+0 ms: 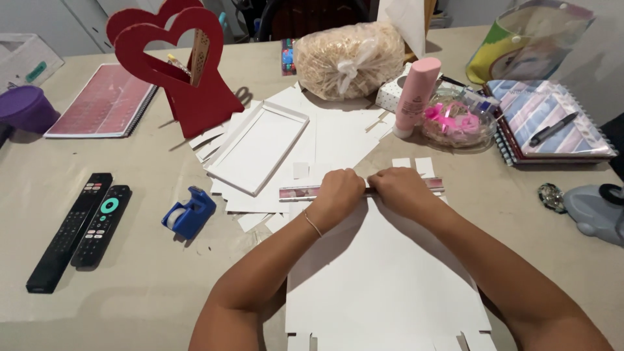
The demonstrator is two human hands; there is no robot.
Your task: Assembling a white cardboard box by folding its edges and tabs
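A large white card sheet (383, 279) lies on the table in front of me, with cut tabs at its near edge. Across its far edge lies a clear pink-tinted ruler (296, 192). My left hand (338, 193) presses down on the ruler's middle with fingers curled. My right hand (402, 185) sits right beside it on the ruler, fingers closed; whether it grips a small tool I cannot tell. A thin bracelet circles my left wrist.
A white box lid (259, 148) rests on more card pieces behind the ruler. A blue tape dispenser (190, 212) and two black remotes (81, 227) lie left. Red heart stand (188, 71), straw bag (348, 60), pink bottle (416, 91), ribbon bowl (455, 120), notebook with pen (549, 120).
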